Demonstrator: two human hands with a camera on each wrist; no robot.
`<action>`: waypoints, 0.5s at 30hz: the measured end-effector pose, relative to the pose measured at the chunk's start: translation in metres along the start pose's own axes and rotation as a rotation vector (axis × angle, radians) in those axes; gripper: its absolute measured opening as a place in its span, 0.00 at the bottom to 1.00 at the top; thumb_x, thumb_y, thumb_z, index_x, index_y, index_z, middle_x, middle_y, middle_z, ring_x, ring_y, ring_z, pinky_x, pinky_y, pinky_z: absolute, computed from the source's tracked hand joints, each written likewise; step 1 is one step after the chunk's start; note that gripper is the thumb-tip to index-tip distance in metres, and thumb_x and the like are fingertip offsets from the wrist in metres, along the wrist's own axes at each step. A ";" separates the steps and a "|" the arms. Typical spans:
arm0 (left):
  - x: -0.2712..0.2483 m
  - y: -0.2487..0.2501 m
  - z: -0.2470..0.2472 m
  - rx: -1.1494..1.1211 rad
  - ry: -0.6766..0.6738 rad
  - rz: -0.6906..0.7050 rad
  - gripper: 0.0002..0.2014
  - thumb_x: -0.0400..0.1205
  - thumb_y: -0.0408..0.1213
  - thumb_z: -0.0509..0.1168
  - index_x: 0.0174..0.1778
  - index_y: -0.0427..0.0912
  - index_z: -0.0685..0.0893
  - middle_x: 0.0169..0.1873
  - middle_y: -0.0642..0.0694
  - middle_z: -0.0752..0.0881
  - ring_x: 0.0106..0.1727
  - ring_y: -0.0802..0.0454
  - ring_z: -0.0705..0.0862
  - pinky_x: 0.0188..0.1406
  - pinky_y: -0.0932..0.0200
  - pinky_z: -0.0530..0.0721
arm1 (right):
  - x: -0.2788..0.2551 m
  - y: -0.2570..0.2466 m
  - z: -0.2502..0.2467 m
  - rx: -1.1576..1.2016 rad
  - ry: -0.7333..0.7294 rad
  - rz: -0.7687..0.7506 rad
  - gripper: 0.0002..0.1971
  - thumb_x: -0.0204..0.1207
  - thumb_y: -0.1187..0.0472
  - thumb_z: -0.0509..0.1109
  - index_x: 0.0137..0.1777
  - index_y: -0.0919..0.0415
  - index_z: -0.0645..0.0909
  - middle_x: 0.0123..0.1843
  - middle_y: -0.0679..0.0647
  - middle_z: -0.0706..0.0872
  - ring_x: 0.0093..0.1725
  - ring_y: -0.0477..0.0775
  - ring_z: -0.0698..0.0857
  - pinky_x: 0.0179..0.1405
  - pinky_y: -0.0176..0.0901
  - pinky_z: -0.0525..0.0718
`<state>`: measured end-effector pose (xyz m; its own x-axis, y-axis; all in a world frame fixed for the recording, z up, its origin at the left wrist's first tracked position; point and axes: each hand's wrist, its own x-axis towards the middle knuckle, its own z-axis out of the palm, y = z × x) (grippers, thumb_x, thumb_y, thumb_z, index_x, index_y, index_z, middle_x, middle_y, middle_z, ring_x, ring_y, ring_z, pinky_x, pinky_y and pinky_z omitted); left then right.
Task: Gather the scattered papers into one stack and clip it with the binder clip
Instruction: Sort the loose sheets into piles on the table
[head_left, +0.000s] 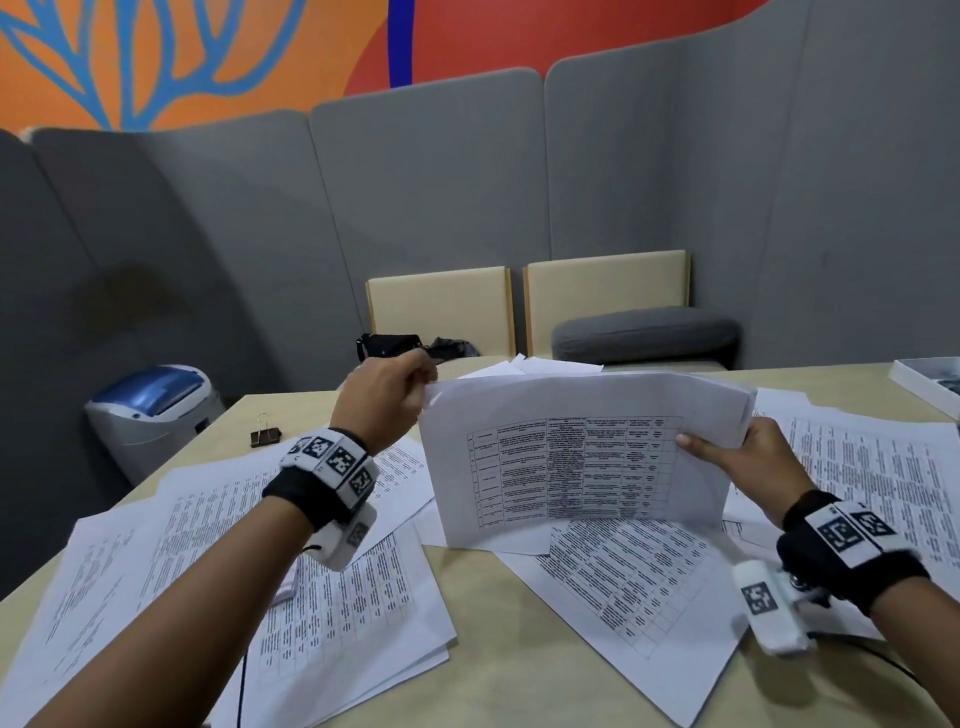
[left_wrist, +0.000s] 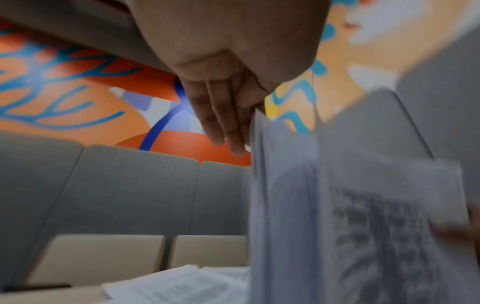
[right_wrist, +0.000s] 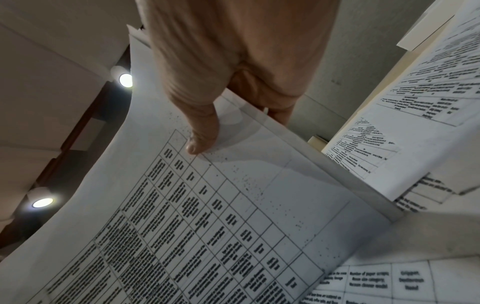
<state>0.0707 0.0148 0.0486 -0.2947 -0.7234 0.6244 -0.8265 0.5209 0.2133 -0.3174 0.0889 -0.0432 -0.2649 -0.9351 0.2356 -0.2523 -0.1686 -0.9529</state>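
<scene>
1. Both hands hold a sheaf of printed sheets (head_left: 576, 457) upright on the table (head_left: 519, 649), long axis running left to right: left hand (head_left: 387, 400) pinches the top corner, right hand (head_left: 748, 452) grips the right edge.
2. The binder clip (head_left: 265, 434) sits to the far left, nearer the left hand; loose papers (head_left: 311, 613) lie all around.

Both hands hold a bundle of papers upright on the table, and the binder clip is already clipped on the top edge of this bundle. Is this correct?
Not quite. Both the left hand and the right hand do hold the bundle of papers upright, but the binder clip is not on it. The head view shows it lying on the table, to the left of the left hand.
</scene>
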 end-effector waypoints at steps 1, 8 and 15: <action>0.001 0.001 -0.003 -0.233 0.007 -0.086 0.12 0.77 0.35 0.57 0.43 0.44 0.87 0.37 0.48 0.91 0.39 0.45 0.88 0.39 0.49 0.88 | 0.000 0.000 0.000 -0.001 0.002 0.001 0.50 0.28 0.22 0.80 0.44 0.62 0.89 0.46 0.59 0.93 0.49 0.62 0.91 0.56 0.63 0.88; 0.018 0.049 -0.024 -0.170 -0.372 0.085 0.36 0.76 0.70 0.56 0.75 0.54 0.72 0.71 0.52 0.80 0.68 0.56 0.80 0.68 0.49 0.78 | -0.003 -0.011 0.005 0.013 0.037 -0.019 0.47 0.27 0.20 0.79 0.39 0.59 0.88 0.44 0.58 0.92 0.45 0.59 0.89 0.50 0.55 0.87; 0.030 0.083 -0.009 -0.010 -0.599 0.049 0.20 0.76 0.51 0.73 0.62 0.48 0.84 0.52 0.46 0.89 0.49 0.49 0.87 0.51 0.49 0.88 | -0.002 -0.077 0.008 -0.061 0.125 -0.271 0.23 0.63 0.50 0.84 0.40 0.74 0.88 0.43 0.66 0.91 0.33 0.38 0.79 0.32 0.30 0.78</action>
<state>-0.0022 0.0403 0.0915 -0.5539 -0.8263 0.1017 -0.8014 0.5623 0.2038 -0.2901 0.1011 0.0284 -0.2922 -0.8120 0.5052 -0.3836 -0.3844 -0.8397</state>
